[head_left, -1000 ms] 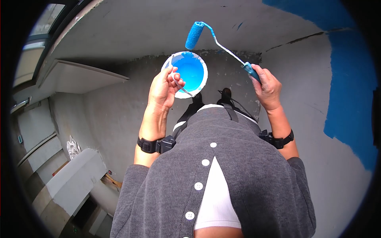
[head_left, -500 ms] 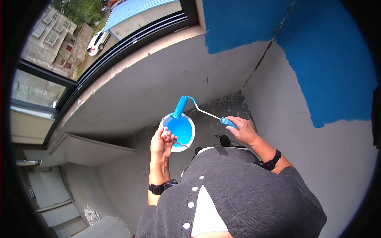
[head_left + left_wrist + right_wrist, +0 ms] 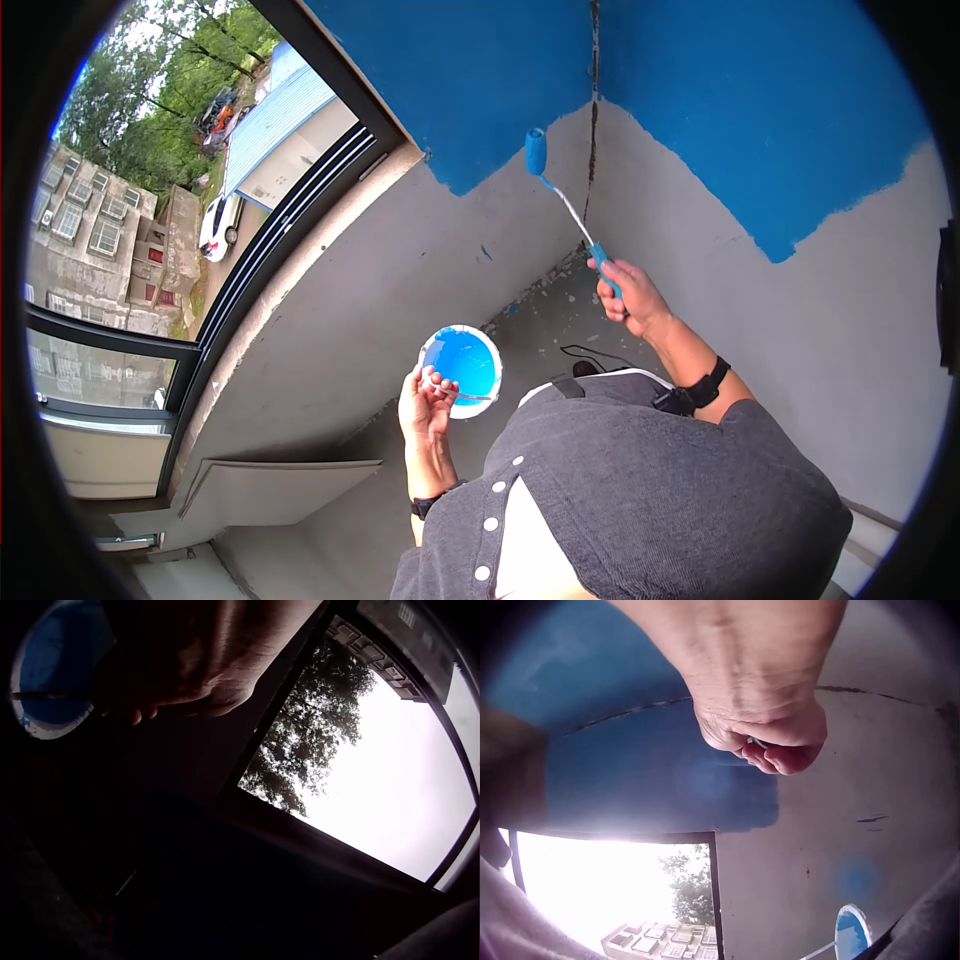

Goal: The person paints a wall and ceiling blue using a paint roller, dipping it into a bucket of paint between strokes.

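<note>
In the head view my right hand (image 3: 632,296) grips the blue handle of a paint roller (image 3: 536,152), its blue-coated sleeve raised in front of the wall near the corner. My left hand (image 3: 428,402) holds a white bucket (image 3: 497,365) by its handle, fingers curled round it. Blue paint (image 3: 465,362) lies inside the bucket. The right wrist view shows the right hand (image 3: 769,742) with curled fingers, which hide most of the roller. Part of the bucket (image 3: 56,733) appears beside the dark left hand (image 3: 217,682) in the left wrist view.
Blue paint covers the upper walls (image 3: 740,120) on both sides of a cracked corner (image 3: 594,120); bare grey wall (image 3: 680,190) lies below. A window frame (image 3: 330,190) with a ledge is at the left. A pale board (image 3: 280,492) leans low under it.
The roller has left the bucket's rim and risen toward the corner, its sleeve now pointing up. The left hand keeps hold of the bucket. The head view has swung up toward the painted walls and window.
</note>
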Tool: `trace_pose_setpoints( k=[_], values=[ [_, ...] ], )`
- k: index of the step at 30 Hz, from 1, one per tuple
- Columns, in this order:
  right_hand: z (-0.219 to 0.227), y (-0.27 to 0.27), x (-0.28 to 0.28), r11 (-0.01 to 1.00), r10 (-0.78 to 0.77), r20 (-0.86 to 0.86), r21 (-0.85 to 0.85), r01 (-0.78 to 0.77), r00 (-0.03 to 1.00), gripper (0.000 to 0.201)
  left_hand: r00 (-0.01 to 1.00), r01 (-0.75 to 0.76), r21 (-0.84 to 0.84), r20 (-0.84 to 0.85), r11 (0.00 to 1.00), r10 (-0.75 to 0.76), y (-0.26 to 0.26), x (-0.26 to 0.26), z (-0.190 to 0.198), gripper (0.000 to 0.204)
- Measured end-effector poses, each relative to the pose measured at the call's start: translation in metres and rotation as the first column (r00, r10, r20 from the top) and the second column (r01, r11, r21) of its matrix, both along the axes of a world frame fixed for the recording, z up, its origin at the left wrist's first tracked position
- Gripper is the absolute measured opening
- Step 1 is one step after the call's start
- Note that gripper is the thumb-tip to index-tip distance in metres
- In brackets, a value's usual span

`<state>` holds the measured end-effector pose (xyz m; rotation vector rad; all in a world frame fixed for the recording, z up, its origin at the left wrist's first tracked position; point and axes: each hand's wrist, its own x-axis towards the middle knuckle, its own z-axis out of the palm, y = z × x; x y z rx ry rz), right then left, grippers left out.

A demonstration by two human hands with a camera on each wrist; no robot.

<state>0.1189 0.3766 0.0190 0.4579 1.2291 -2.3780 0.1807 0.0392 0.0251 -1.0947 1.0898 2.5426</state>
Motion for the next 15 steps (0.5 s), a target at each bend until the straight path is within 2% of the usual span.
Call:
trace_pose_setpoints(
  k=[1, 4, 8, 10, 12, 15],
  values=[
    [0.001, 0.001, -0.007, 0.996, -0.064, 0.005, 0.063, 0.063, 0.998, 0.029, 1.000, 0.000, -0.005, 0.006, 1.000, 0.000, 0.002, -0.001, 0.002, 0.022],
    [0.001, 0.000, -0.032, 0.984, -0.103, -0.020, 0.142, 0.105, 0.994, 0.029, 1.000, -0.001, -0.019, 0.029, 1.000, 0.002, 0.005, 0.001, 0.008, 0.022],
    [-0.006, -0.012, -0.057, 0.988, -0.110, -0.035, 0.105, 0.113, 0.993, 0.029, 0.999, -0.014, -0.027, 0.049, 1.000, 0.015, 0.005, 0.005, 0.007, 0.022],
    [-0.010, -0.027, -0.060, 0.985, -0.144, -0.004, 0.097, 0.143, 0.990, 0.021, 0.998, -0.020, -0.034, 0.059, 0.999, 0.022, 0.003, 0.009, 0.005, 0.022],
    [-0.020, -0.043, -0.053, 0.983, -0.128, 0.001, 0.136, 0.127, 0.992, 0.019, 0.996, -0.030, -0.040, 0.084, 0.999, 0.033, 0.001, 0.012, 0.003, 0.021],
    [-0.037, -0.077, -0.032, 0.985, 0.011, -0.060, 0.174, 0.000, 0.998, 0.017, 0.995, -0.038, -0.056, 0.090, 0.998, 0.043, -0.005, 0.015, -0.004, 0.020]
  ],
)
